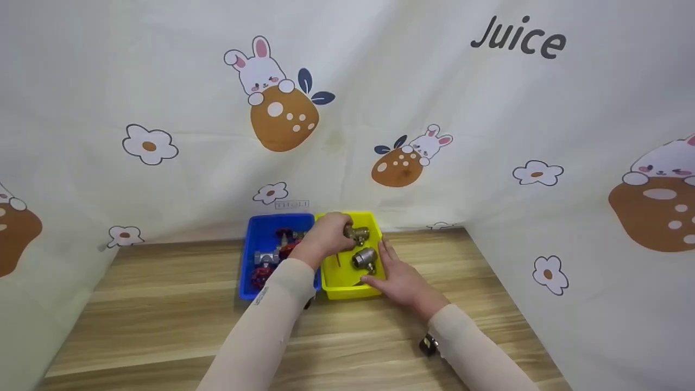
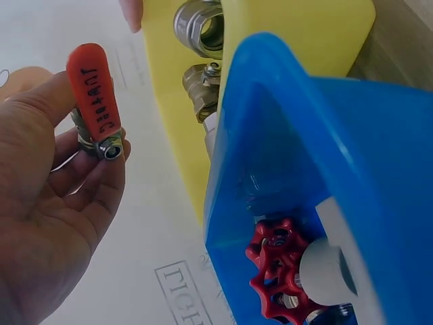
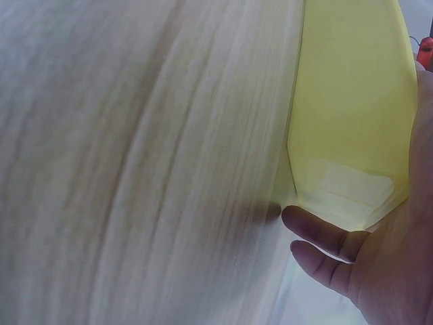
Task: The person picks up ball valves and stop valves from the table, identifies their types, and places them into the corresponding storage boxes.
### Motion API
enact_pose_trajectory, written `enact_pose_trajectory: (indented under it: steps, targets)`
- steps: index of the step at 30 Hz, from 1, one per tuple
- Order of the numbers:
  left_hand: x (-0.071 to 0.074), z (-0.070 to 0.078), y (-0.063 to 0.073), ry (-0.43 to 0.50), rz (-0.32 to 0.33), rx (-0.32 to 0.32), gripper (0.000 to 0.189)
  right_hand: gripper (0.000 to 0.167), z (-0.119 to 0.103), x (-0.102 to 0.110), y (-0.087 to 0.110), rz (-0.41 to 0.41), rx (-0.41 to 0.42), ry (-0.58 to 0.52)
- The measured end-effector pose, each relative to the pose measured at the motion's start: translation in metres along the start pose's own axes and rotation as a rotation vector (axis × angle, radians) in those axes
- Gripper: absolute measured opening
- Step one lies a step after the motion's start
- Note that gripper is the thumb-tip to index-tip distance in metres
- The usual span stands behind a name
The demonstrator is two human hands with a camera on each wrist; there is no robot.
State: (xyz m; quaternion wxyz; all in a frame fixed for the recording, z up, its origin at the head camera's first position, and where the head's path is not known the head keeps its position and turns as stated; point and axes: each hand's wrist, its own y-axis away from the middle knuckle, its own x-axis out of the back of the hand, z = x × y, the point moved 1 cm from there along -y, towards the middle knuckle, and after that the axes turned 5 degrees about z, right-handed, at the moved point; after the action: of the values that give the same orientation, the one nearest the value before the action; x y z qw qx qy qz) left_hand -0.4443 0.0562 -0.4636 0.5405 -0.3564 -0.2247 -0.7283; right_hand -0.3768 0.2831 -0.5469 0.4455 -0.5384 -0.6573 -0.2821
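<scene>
My left hand (image 1: pixel 328 236) is over the yellow bin (image 1: pixel 353 296), near the side it shares with the blue bin (image 1: pixel 244 271). In the left wrist view, its thumb and fingers pinch a ball valve (image 2: pixel 95 95) with an orange-red lever; the head view hides most of this valve behind the hand. Inside the yellow bin are a brass-coloured valve (image 1: pixel 359 234) and a silver valve (image 1: pixel 365 259). My right hand (image 1: pixel 404 279) rests along the yellow bin's right wall, fingers straight along the outside and thumb at the near rim.
Several valves with red handwheels (image 2: pixel 281 271) lie in the blue bin, left of the yellow one. Both bins stand on a wood-grain table (image 1: pixel 163 326), close to a printed cloth (image 1: pixel 347 81) hanging behind and at both sides.
</scene>
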Motion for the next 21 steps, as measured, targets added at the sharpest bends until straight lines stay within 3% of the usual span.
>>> enact_pose_trajectory:
  steps: [14, 21]
  targets:
    - [-0.005, -0.005, -0.009, 0.057, -0.024, 0.083, 0.044, 0.115, 0.001, -0.001, 0.0, -0.016, -0.011, 0.008]
    - [-0.01, -0.007, -0.012, 0.052, -0.008, 0.089, 0.041, 0.114, 0.003, -0.002, 0.0, -0.016, -0.01, 0.006]
